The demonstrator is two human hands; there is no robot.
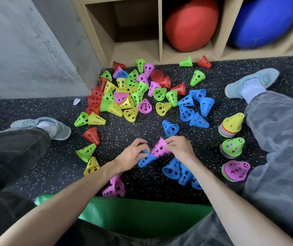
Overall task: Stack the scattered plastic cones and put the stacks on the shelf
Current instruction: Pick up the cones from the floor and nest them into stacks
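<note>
Green cushion (142, 215) lies closest, under the seated person's legs. Both forearms reach out over the speckled floor (128, 132). Left hand (133, 155) pinches a blue cone (146, 159); right hand (179, 148) curls its grip round a pink cone (160, 148), the two cones touching at their rims. Loose cones (135, 93) of many colours lie scattered ahead, up to the wooden shelf (160, 32). Three finished stacks (231, 126) stand on the floor by the right leg. Shelf compartments hold a red ball (192, 23) and a blue ball (266, 22).
</note>
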